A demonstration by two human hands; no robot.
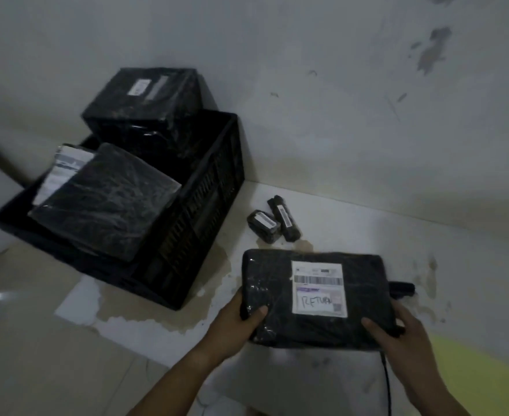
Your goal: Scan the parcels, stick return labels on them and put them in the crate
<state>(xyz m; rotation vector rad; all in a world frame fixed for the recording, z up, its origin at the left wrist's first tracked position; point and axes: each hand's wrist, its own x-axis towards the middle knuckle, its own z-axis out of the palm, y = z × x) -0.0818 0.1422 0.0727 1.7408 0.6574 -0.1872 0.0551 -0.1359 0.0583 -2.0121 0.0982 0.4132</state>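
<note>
A flat black wrapped parcel (316,298) is held above the floor at lower right. Its white shipping label (318,291) carries a strip with RETURN handwritten on it. My left hand (235,322) grips the parcel's left edge with the thumb on top. My right hand (397,334) grips its right near corner. The black slatted crate (205,211) stands to the left against the wall. Inside it a flat black parcel (103,199) leans on the rim, and a black box parcel (145,106) sits at the back.
Two small black labelled parcels (272,223) lie on the floor by the wall, right of the crate. A black scanner handle (401,289) sticks out behind the held parcel, and its cable (386,376) runs down. The floor has stained patches. A yellow sheet (481,373) lies at right.
</note>
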